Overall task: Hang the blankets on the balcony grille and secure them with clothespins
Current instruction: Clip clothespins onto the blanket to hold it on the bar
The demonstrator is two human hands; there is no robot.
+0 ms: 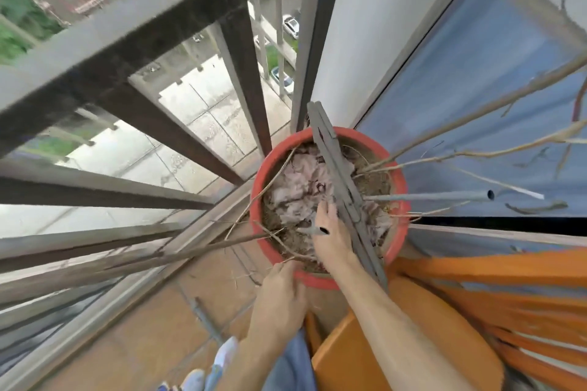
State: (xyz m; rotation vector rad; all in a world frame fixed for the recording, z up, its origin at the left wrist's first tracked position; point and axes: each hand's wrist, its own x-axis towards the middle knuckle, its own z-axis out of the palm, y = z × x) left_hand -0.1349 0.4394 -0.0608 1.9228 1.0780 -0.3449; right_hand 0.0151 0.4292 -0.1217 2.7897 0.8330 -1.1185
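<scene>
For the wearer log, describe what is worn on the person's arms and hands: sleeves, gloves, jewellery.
The left hand and right hand are ungloved, and no ring, watch or bracelet shows, though the picture is blurred. Both arms are uncovered as far as the frame's lower edge: no sleeves in view.

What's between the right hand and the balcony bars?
Head view: crumpled pale material in the red pot, then the pot's rim, lies between the right hand and the grille.

tiled floor, blue window, white wall
</scene>
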